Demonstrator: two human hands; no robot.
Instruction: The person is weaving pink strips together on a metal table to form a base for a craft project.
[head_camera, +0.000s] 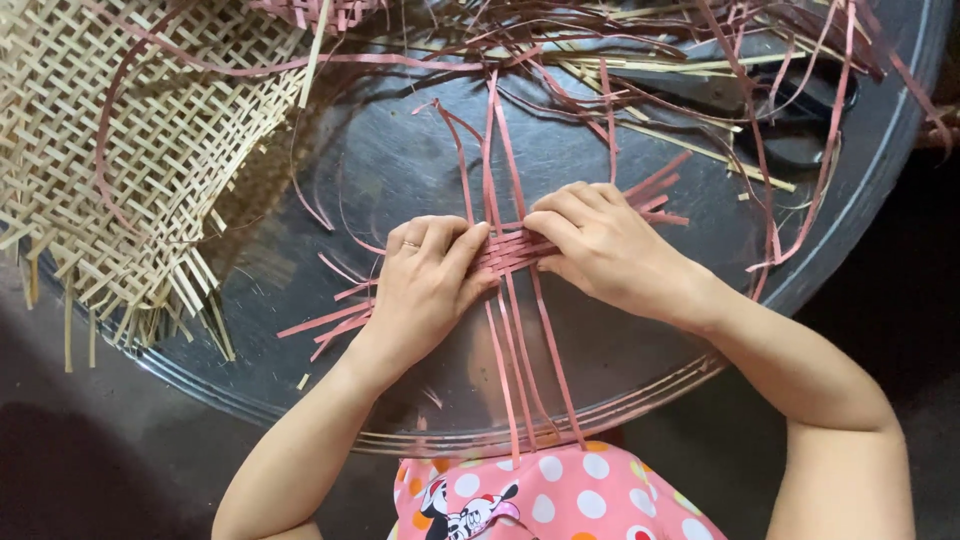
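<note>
Pink strips of thin cane-like material cross under both hands in the middle of a large round metal tray (400, 170). The woven patch (505, 250) is only a small knot of crossings: a few strips run near-to-far, a few more run left-to-right, and long unwoven ends stick out on every side. By my judgement the weaving has barely begun, with nearly all of each strip's length left to interlace.

The left hand (425, 285) lies flat on the left side of the patch, fingers pressing down on the crossing strips; it pins them rather than closing round anything. The right hand (600, 250) rests on the right side, fingertips curled over the strips at the crossing, pressing and pinching them tight against the patch.

The tray holds the patch at its centre and a loose tangle of pink and pale strips (640, 70) along its far edge. A dark object lies under that tangle at far right; I cannot tell what it is. A pale woven mat of open lattice (110, 150) overlaps the tray's left rim, its edges frayed. A pink polka-dot garment (560, 495) shows at the near edge.
</note>
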